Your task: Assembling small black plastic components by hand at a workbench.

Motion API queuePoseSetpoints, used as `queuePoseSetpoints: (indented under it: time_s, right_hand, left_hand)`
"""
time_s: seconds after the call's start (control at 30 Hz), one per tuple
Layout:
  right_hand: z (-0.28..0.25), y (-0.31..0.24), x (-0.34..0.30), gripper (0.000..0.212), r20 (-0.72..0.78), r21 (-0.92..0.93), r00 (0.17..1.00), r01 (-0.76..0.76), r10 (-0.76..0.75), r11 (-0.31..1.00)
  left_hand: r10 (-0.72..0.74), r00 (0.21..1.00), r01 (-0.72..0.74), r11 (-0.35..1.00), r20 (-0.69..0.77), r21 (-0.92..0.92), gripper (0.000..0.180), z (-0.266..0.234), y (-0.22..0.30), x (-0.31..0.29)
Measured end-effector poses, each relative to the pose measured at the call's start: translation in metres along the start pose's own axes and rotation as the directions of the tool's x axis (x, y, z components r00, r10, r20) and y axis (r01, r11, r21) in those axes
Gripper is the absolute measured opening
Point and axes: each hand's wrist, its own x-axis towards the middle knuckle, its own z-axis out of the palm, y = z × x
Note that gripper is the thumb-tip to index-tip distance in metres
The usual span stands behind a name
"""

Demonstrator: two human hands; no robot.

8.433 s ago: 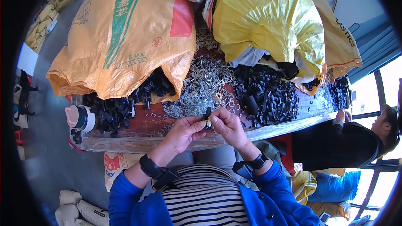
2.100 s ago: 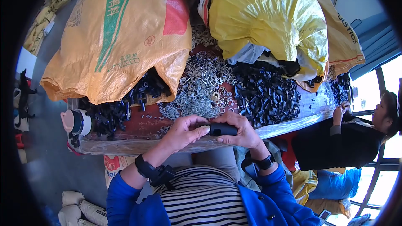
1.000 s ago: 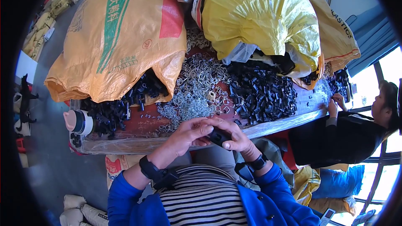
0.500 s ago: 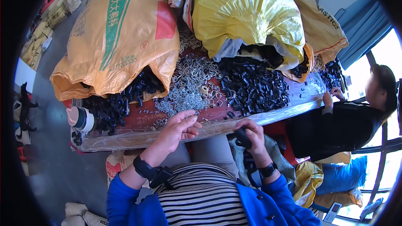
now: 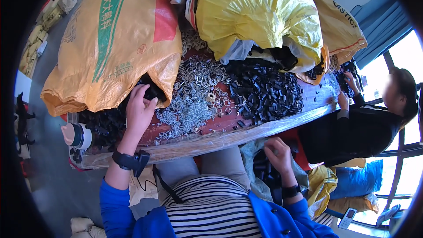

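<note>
My left hand (image 5: 140, 108) reaches over the black plastic parts (image 5: 110, 121) at the mouth of an orange woven sack (image 5: 116, 53). Its thumb and fingers are apart, with dark pieces right beside the fingertips. My right hand (image 5: 278, 155) hangs below the table edge with loosely bent fingers; no part shows in it. Under it is a grey-green sack (image 5: 251, 152) with black parts (image 5: 263, 169) inside. On the table between the hands lie small silvery metal pieces (image 5: 187, 112), pale curved clips (image 5: 227, 101) and a heap of short black pieces (image 5: 266, 90).
A yellow sack (image 5: 260, 13) spills black pieces at the back. A white lidded cup (image 5: 77, 135) stands at the table's left corner. Clear film wraps the table's front edge (image 5: 211, 143). At right, a co-worker in black (image 5: 352, 130) handles parts. Filled bags lie at lower right.
My left hand has moved left and forward, from the table's front edge to the orange sack's mouth. My right hand has lowered to the right; the black part it held is gone from it.
</note>
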Motion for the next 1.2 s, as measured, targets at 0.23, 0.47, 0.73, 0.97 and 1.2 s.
queuePoseSetpoints:
  time_s: [0.23,0.47,0.73,0.97,1.2]
  right_hand:
    - [0.068,-0.051,0.087,0.016,0.145,-0.108,0.876,0.477,-0.46,0.873]
    - [0.093,-0.053,0.098,0.01,0.241,-0.242,0.874,0.475,-0.422,0.846]
    - [0.097,-0.045,0.093,0.011,0.192,-0.285,0.897,0.439,-0.397,0.852]
    - [0.087,-0.072,0.08,0.008,0.314,0.359,0.895,0.197,-0.317,0.912]
    - [0.092,-0.093,0.071,0.014,0.424,0.818,0.862,-0.233,-0.279,0.526]
  left_hand:
    - [0.221,0.975,-0.216,0.94,0.011,0.265,0.03,0.003,-0.015,0.013]
    - [0.295,0.955,-0.289,0.934,0.002,0.208,0.017,0.0,-0.022,0.009]
    - [0.032,0.999,-0.027,0.976,0.019,-0.216,0.004,-0.016,-0.001,-0.012]
    - [0.21,0.967,-0.129,0.893,0.147,-0.431,0.008,0.0,0.055,-0.046]
    - [0.275,0.887,0.009,0.793,0.371,-0.609,0.014,0.028,0.082,-0.059]
